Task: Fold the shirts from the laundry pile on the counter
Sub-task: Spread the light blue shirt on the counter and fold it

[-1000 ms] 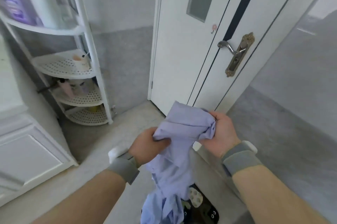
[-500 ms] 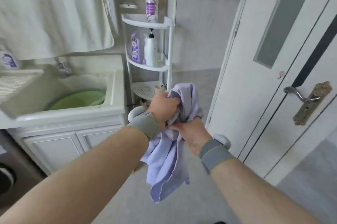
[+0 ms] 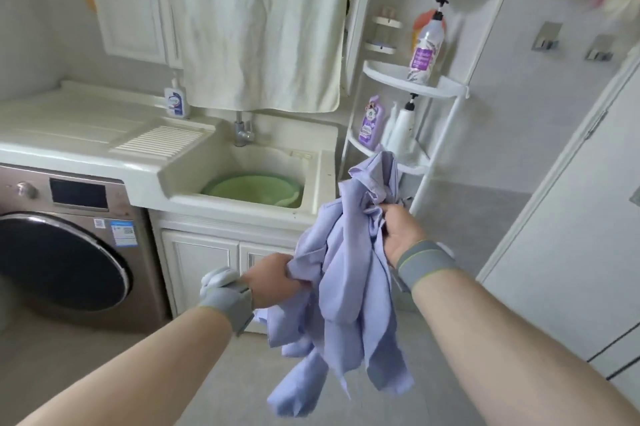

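Observation:
A crumpled lavender shirt (image 3: 349, 273) hangs in the air between my hands, its sleeves and hem dangling toward the floor. My left hand (image 3: 273, 278) grips a bunch of the fabric at the shirt's lower left side. Higher up and to the right, my right hand (image 3: 401, 231) grips the shirt near its collar. The white counter (image 3: 69, 124) lies at the left, above the washing machine; no laundry pile shows on it.
A sink (image 3: 322, 179) with a green basin (image 3: 252, 188) sits ahead. The washing machine (image 3: 65, 245) stands at the left, a white corner shelf (image 3: 426, 148) with bottles at the right, and a door (image 3: 571, 217) at the far right. A towel (image 3: 256, 23) hangs above the sink.
The view has swung left from the door to the sink and counter. My hands have moved apart, the left lower and the right higher, and the shirt hangs more spread out.

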{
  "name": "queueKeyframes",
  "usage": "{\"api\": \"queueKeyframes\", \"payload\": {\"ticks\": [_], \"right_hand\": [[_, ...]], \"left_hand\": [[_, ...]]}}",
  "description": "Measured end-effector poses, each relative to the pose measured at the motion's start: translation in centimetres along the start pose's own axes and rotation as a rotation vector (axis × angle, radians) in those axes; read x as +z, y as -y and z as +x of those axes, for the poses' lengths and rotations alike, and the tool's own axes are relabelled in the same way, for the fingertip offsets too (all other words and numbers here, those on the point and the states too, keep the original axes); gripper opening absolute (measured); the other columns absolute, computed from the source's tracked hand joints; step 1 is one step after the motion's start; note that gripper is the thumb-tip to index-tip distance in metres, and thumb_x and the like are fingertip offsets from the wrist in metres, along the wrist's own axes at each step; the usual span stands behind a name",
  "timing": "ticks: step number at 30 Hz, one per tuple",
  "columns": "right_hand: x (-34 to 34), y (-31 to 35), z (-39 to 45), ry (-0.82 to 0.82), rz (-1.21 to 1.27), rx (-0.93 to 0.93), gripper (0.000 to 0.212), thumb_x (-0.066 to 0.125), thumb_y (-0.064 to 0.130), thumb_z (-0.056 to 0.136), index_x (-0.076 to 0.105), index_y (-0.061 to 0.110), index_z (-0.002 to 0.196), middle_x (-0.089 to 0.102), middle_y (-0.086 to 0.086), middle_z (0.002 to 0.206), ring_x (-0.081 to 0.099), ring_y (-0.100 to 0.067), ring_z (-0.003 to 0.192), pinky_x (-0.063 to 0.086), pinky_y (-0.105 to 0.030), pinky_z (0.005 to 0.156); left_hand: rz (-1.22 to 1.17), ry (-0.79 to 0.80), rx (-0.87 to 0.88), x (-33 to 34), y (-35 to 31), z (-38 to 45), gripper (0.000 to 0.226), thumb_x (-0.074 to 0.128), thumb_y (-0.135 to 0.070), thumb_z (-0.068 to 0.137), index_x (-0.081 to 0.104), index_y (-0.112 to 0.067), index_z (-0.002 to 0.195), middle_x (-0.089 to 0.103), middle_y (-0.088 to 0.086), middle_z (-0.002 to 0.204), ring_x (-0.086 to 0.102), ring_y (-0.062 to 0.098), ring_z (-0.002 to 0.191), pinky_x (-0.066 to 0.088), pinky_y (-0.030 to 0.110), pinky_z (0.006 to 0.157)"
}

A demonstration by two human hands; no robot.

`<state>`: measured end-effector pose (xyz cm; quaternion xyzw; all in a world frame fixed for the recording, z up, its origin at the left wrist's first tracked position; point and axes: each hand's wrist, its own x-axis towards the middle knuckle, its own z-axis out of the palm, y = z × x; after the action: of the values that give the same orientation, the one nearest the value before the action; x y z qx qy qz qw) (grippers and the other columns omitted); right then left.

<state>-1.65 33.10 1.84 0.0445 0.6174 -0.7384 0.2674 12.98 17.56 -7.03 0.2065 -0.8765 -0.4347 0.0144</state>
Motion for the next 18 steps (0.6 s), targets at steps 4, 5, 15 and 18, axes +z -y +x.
{"api": "queueKeyframes", "payload": {"ticks": [4, 5, 15, 18], "right_hand": [[5.6, -0.5, 1.3, 0.119, -0.122, 0.007, 0.039, 0.047, 0.002, 0.092, 0.067, 0.007, 0.059, 0.06, -0.006, 0.045, 0.061, -0.018, 0.048, 0.051, -0.024, 0.047], [6.6, -0.9, 1.8, 0.139, -0.164, 0.031, 0.041, 0.046, 0.001, 0.092, 0.069, 0.006, 0.058, 0.063, -0.009, 0.049, 0.062, -0.019, 0.045, 0.052, -0.023, 0.045], [17.2, -2.4, 3.4, 0.06, -0.669, -0.413, 0.017, 0.066, 0.009, 0.072, 0.061, 0.015, 0.088, 0.06, 0.001, 0.084, 0.054, -0.017, 0.075, 0.041, -0.021, 0.059], [19.9, -2.6, 1.8, 0.3, -0.677, -0.554, 0.027, 0.067, 0.011, 0.065, 0.063, 0.019, 0.09, 0.065, 0.01, 0.082, 0.059, -0.01, 0.075, 0.045, -0.015, 0.059]], "left_hand": [[-0.183, -0.295, -0.004, -6.1, 2.1, 1.5, 0.018, 0.056, -0.031, 0.061, 0.062, -0.019, 0.072, 0.066, 0.005, 0.072, 0.054, 0.02, 0.066, 0.05, 0.032, 0.064], [-0.208, -0.331, 0.02, -7.7, 2.1, 1.7, 0.023, 0.055, -0.031, 0.06, 0.064, -0.017, 0.075, 0.067, 0.006, 0.073, 0.055, 0.02, 0.066, 0.052, 0.034, 0.066], [-0.572, -0.256, 0.111, -18.6, 0.3, 4.8, 0.006, 0.065, -0.008, 0.077, 0.07, -0.006, 0.079, 0.068, 0.004, 0.066, 0.063, 0.015, 0.059, 0.054, 0.025, 0.056], [-0.574, -0.205, 0.099, -20.1, -0.3, 5.5, 0.02, 0.067, -0.01, 0.069, 0.068, 0.003, 0.083, 0.065, 0.012, 0.069, 0.06, 0.022, 0.062, 0.052, 0.031, 0.062]]}}
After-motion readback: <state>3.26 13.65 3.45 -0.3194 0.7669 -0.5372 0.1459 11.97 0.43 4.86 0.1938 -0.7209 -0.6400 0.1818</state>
